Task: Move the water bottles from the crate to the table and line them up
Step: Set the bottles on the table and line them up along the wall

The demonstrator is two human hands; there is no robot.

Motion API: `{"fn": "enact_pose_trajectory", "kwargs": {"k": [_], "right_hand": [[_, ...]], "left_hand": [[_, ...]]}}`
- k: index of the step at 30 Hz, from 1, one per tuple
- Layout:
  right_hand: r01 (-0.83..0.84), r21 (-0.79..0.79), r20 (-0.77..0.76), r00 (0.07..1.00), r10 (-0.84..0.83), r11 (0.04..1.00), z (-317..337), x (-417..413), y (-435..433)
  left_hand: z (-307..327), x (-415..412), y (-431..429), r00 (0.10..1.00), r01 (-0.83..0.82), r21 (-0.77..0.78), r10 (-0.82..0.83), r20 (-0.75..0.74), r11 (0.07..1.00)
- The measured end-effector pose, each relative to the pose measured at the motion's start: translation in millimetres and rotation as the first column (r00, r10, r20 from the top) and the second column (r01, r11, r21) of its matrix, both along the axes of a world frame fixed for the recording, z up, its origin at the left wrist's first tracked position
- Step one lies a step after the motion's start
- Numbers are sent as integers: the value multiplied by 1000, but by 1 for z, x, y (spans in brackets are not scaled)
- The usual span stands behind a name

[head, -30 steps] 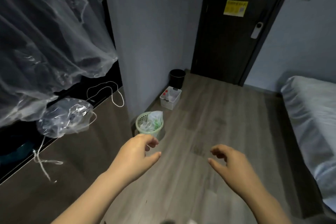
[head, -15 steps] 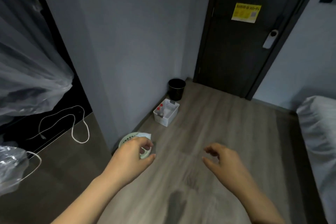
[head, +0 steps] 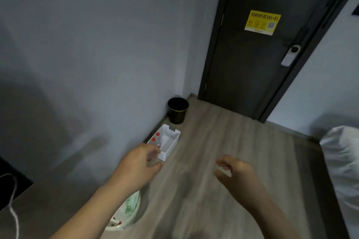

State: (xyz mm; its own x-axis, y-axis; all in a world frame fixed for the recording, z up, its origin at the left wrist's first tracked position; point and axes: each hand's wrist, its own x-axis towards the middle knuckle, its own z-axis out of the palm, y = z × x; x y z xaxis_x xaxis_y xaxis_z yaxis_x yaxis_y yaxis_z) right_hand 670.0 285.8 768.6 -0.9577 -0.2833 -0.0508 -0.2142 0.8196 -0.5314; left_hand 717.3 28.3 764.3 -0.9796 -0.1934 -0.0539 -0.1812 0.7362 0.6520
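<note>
A white perforated crate (head: 171,139) stands on the wooden floor against the wall. Water bottles with red caps (head: 156,137) stand in its left side; the right side looks bare. My left hand (head: 138,167) hovers in front of the crate's near end, fingers loosely curled, holding nothing. My right hand (head: 236,173) is out to the right over the floor, fingers half curled and empty. Both hands are well above the floor and apart from the crate.
A black waste bin (head: 177,110) stands just beyond the crate near the dark door (head: 258,48). A pale green basket with a plastic bag (head: 126,213) sits under my left forearm. A bed edge (head: 342,161) is at right, a dark desk corner with a white cord (head: 13,209) at left.
The view has swung right and moved closer to the crate; the hanging plastic covers have left the frame. Both hands stay raised and empty, the left now in front of the crate.
</note>
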Motion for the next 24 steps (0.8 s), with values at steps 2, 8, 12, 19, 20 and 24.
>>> {"fn": "enact_pose_trajectory", "kwargs": {"k": [2, 8, 12, 19, 20, 24], "right_hand": [[-36, 32, -17, 999, 36, 999, 2, -38, -1], [-91, 23, -11, 996, 91, 996, -12, -170, -5], [-154, -8, 33, 988, 154, 988, -18, -268, -2], [-335, 55, 57, 942, 332, 941, -9, -409, -15], [-350, 45, 70, 935, 347, 936, -9, -424, -20], [-402, 29, 103, 912, 398, 915, -24, -484, -44]], "left_hand": [[0, -37, 1, 1000, 4, 12, -4, -3, 1000], [-12, -151, 7, 998, -60, 0, 60, -11, 998], [-22, -226, 15, 994, -111, -5, 111, -1, 994], [-20, -326, 17, 972, -233, -20, 234, 23, 972], [-20, -338, 16, 967, -251, -16, 251, 36, 968], [-30, -384, 2, 935, -343, 2, 342, 97, 939]]}}
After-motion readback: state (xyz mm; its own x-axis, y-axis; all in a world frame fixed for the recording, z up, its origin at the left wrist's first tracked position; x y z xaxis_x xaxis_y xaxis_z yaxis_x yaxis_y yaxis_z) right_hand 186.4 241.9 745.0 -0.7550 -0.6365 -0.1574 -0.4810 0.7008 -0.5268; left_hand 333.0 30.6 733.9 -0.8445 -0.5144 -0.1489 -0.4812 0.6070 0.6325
